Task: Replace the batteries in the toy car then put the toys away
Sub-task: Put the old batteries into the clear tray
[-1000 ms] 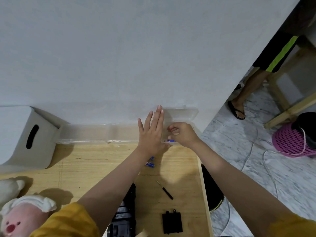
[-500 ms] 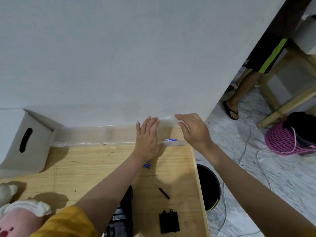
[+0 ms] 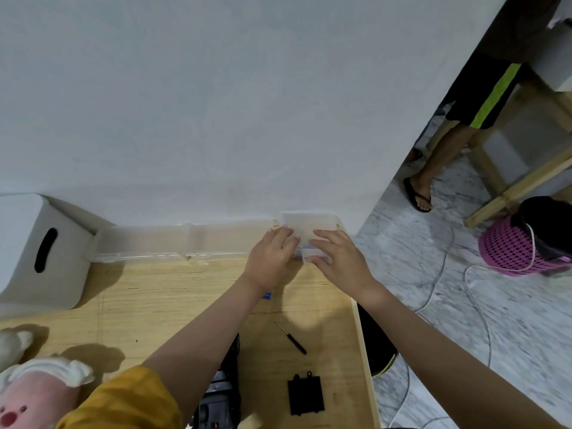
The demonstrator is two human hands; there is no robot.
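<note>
At six o'clock the toy car (image 3: 220, 397) lies mostly hidden under the left forearm, with one black battery cover (image 3: 305, 395) and one screwdriver (image 3: 292, 338) toward five. One blue battery (image 3: 267, 295) peeks from beneath the left wrist. Farther off at twelve, the left hand (image 3: 272, 258) and right hand (image 3: 339, 258) rest flat-fingered on one small clear plastic case (image 3: 309, 226), its contents blurred blue between the fingertips.

Head-worn wide view looks steeply down, close over the wooden table (image 3: 154, 305)
</note>
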